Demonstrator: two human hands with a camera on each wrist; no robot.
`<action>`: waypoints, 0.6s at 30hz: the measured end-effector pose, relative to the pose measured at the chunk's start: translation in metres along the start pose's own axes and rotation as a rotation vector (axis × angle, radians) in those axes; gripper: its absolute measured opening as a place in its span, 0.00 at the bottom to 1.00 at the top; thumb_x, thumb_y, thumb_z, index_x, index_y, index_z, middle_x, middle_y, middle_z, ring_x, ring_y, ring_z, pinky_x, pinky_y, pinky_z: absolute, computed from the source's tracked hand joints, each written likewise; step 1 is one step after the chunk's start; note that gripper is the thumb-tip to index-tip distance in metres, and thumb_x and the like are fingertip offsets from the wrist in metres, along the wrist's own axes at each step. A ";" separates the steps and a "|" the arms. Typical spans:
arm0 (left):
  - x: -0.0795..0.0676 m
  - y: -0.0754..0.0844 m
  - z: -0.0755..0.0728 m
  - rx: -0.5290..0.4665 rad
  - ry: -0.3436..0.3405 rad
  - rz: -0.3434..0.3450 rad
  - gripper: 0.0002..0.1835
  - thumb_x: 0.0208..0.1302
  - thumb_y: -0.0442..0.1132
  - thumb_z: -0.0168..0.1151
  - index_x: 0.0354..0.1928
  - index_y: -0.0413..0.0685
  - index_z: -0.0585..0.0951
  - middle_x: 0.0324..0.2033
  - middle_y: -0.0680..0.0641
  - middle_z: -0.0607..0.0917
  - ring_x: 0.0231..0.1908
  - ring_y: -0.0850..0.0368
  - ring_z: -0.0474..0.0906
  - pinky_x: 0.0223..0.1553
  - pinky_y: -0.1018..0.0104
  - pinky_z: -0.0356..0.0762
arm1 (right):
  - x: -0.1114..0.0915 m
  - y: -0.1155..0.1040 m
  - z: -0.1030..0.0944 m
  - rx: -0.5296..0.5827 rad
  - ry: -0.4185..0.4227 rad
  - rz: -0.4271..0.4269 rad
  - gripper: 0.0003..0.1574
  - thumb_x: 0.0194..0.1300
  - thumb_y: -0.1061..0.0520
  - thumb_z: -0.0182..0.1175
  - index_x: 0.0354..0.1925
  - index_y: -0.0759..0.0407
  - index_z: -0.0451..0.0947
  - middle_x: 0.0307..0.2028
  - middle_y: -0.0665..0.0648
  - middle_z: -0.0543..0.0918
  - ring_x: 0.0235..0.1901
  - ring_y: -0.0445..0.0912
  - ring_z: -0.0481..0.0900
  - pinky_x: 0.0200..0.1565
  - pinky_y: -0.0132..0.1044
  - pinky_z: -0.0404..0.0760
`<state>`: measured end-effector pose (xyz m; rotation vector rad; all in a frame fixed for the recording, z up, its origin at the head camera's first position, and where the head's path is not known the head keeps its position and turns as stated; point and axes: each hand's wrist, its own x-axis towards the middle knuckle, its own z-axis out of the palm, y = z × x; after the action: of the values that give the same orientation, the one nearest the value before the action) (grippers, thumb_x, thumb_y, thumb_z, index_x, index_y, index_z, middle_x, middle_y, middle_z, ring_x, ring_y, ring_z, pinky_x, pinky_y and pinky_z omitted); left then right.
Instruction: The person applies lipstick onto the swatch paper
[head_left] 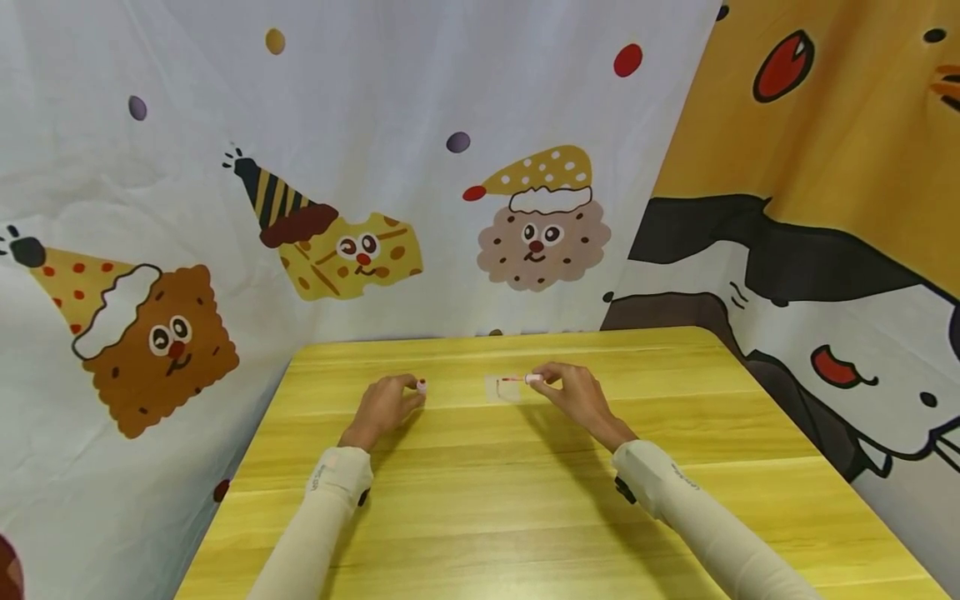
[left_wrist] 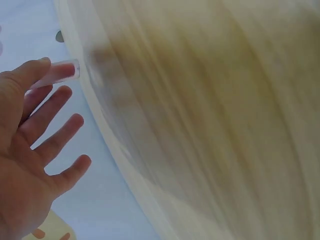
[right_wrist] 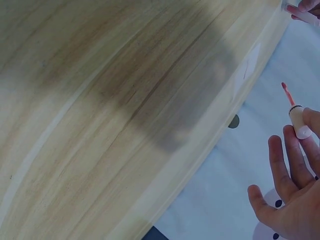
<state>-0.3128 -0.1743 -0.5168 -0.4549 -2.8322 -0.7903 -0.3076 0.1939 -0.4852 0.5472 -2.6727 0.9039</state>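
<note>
In the head view my left hand (head_left: 384,408) is on the left over the table, pinching a small clear lip gloss tube (left_wrist: 62,73) with red gloss inside. Thumb and index finger grip the tube; the other fingers spread apart. On the right, my right hand (head_left: 581,398) pinches the pale pink cap (right_wrist: 299,123) of the lip gloss wand (right_wrist: 288,95), whose tip is red. The wand points left across a small whitish sheet (head_left: 512,395) lying near the table's far edge. A thin red stroke shows on that sheet (right_wrist: 253,59).
The wood-grain table (head_left: 480,492) has rounded far corners. Behind it hangs a white cloth (head_left: 420,92) printed with cartoon biscuits and cheese, and a cartoon animal print (head_left: 825,267) covers the right side. Both forearms wear pale sleeves (head_left: 341,471).
</note>
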 end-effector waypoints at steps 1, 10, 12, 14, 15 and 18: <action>0.000 0.001 0.000 -0.007 0.001 0.001 0.13 0.70 0.43 0.71 0.51 0.45 0.87 0.48 0.44 0.90 0.42 0.45 0.86 0.46 0.46 0.82 | 0.000 0.000 0.000 -0.001 -0.001 -0.001 0.13 0.72 0.47 0.68 0.50 0.50 0.89 0.42 0.50 0.91 0.42 0.48 0.88 0.35 0.43 0.84; -0.001 0.009 0.001 -0.025 0.016 0.070 0.09 0.70 0.41 0.71 0.49 0.50 0.85 0.47 0.46 0.90 0.33 0.51 0.86 0.41 0.50 0.83 | -0.001 -0.001 0.000 0.002 -0.007 -0.002 0.14 0.72 0.47 0.68 0.50 0.50 0.89 0.42 0.50 0.91 0.43 0.48 0.88 0.35 0.43 0.84; 0.000 0.012 0.001 -0.015 0.029 0.093 0.09 0.70 0.41 0.70 0.49 0.50 0.85 0.46 0.46 0.91 0.36 0.48 0.87 0.41 0.49 0.83 | -0.001 -0.002 0.000 0.007 -0.005 -0.003 0.14 0.72 0.47 0.68 0.50 0.50 0.89 0.42 0.49 0.91 0.43 0.48 0.87 0.37 0.44 0.85; 0.001 0.015 0.001 0.001 0.041 0.115 0.09 0.71 0.42 0.70 0.49 0.50 0.85 0.44 0.46 0.91 0.37 0.46 0.87 0.42 0.48 0.83 | 0.000 -0.003 -0.001 0.009 0.000 -0.011 0.14 0.72 0.47 0.68 0.50 0.50 0.89 0.42 0.49 0.91 0.42 0.47 0.87 0.38 0.45 0.85; 0.002 0.017 0.001 0.010 0.045 0.125 0.10 0.71 0.42 0.70 0.50 0.50 0.85 0.44 0.46 0.91 0.37 0.46 0.87 0.42 0.48 0.83 | 0.001 -0.003 -0.001 0.011 0.004 -0.016 0.14 0.72 0.47 0.68 0.50 0.50 0.89 0.42 0.49 0.91 0.42 0.47 0.87 0.38 0.45 0.85; 0.005 0.023 0.001 0.040 0.057 0.154 0.10 0.71 0.42 0.70 0.51 0.49 0.86 0.42 0.47 0.90 0.35 0.47 0.86 0.40 0.49 0.83 | 0.003 -0.004 -0.003 0.023 0.017 -0.036 0.14 0.72 0.47 0.67 0.51 0.50 0.89 0.42 0.49 0.91 0.39 0.46 0.87 0.37 0.45 0.85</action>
<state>-0.3099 -0.1540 -0.5051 -0.6251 -2.7161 -0.7046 -0.3076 0.1917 -0.4799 0.5885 -2.6312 0.9262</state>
